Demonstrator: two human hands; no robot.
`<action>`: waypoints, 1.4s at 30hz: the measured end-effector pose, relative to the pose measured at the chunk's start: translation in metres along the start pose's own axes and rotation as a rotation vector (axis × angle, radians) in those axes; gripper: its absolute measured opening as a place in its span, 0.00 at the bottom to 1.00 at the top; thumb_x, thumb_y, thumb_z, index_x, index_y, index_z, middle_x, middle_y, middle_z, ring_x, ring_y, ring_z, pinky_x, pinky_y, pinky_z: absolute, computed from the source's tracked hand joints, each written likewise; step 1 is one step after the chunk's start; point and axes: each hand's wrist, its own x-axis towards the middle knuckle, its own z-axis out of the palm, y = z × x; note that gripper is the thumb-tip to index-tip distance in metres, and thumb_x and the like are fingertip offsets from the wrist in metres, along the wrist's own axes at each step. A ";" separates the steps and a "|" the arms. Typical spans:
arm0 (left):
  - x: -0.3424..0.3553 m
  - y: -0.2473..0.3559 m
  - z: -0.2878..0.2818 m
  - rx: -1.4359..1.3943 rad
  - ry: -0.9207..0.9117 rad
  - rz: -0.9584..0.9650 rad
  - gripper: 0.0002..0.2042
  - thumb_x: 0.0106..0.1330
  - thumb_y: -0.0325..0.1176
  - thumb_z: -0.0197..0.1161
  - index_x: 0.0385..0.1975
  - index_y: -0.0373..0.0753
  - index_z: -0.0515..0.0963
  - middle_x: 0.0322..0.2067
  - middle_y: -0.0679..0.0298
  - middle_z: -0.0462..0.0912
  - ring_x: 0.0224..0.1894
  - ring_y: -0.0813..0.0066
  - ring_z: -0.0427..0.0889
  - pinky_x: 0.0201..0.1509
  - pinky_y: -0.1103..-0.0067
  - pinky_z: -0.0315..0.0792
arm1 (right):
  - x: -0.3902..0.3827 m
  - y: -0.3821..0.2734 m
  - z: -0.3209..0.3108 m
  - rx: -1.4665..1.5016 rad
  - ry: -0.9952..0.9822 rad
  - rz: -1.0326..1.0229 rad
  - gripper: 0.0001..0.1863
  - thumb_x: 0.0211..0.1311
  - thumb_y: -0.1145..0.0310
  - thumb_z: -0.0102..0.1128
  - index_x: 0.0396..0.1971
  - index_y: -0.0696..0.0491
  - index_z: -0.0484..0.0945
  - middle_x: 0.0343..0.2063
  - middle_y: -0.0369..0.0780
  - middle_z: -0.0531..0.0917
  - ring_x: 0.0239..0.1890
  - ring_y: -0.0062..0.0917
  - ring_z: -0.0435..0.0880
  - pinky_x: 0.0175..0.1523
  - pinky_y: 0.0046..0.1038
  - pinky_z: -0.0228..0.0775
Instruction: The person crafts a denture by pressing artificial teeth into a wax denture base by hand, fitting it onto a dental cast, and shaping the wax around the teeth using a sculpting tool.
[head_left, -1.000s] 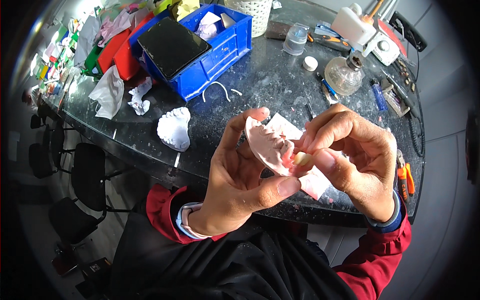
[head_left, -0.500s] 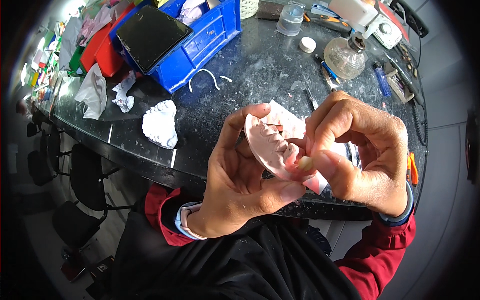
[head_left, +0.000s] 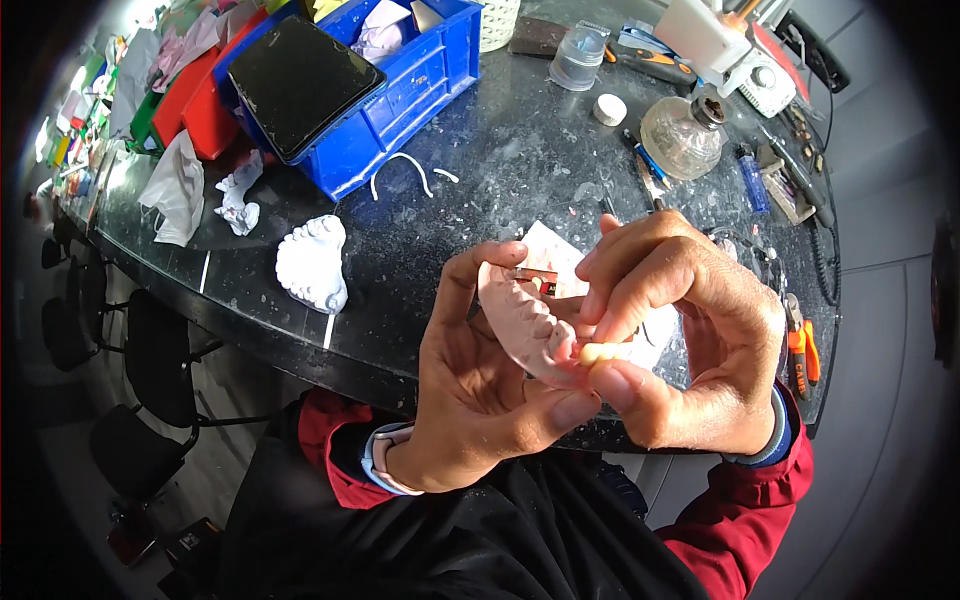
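Note:
My left hand [head_left: 465, 390] grips a pale pink dental cast [head_left: 523, 318] between fingertips at its far end and thumb at its near end. My right hand [head_left: 705, 345] pinches a small yellowish tooth piece [head_left: 604, 352] between thumb and fingers, against the near right end of the cast, where a patch of brighter pink shows. A pale paper sheet [head_left: 658, 330] with some small tools lies on the dark worktop behind and under the hands.
On the speckled worktop [head_left: 420, 250] stand a blue bin [head_left: 390, 125] with a black tablet [head_left: 300, 85], a white cast [head_left: 310, 262], crumpled paper [head_left: 175, 190], a glass burner [head_left: 672, 142], a clear jar [head_left: 578, 62] and orange-handled pliers [head_left: 803, 350]. Black chairs [head_left: 145, 380] stand below left.
Both hands and the cast sit lower in the picture than half a second ago. My right fingers have shifted, and the yellowish piece now shows more plainly between them.

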 end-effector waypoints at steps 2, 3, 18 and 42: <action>0.000 -0.002 -0.002 -0.030 0.008 -0.013 0.39 0.47 0.15 0.65 0.58 0.42 0.49 0.48 0.59 0.69 0.52 0.74 0.72 0.54 0.77 0.71 | -0.001 -0.001 0.000 -0.017 0.008 0.003 0.09 0.38 0.70 0.65 0.22 0.53 0.75 0.26 0.37 0.78 0.37 0.28 0.76 0.57 0.38 0.59; -0.001 -0.003 -0.003 -0.041 0.018 -0.017 0.39 0.47 0.15 0.65 0.58 0.42 0.49 0.48 0.59 0.69 0.51 0.74 0.72 0.54 0.77 0.71 | 0.000 -0.001 0.000 -0.035 -0.002 -0.006 0.09 0.38 0.70 0.65 0.22 0.53 0.75 0.26 0.37 0.78 0.36 0.28 0.76 0.57 0.39 0.60; 0.000 -0.010 -0.002 0.025 -0.018 0.085 0.37 0.46 0.16 0.67 0.55 0.40 0.51 0.48 0.56 0.69 0.50 0.69 0.73 0.54 0.74 0.72 | 0.001 0.001 0.001 -0.040 -0.008 -0.043 0.10 0.35 0.70 0.65 0.22 0.54 0.76 0.26 0.38 0.78 0.35 0.30 0.77 0.54 0.37 0.63; 0.000 -0.002 0.001 0.001 0.074 0.017 0.36 0.44 0.15 0.66 0.53 0.37 0.53 0.48 0.56 0.65 0.50 0.69 0.73 0.52 0.73 0.74 | 0.000 0.005 0.003 0.158 -0.019 0.084 0.05 0.46 0.69 0.55 0.22 0.54 0.74 0.26 0.41 0.77 0.40 0.32 0.79 0.60 0.38 0.55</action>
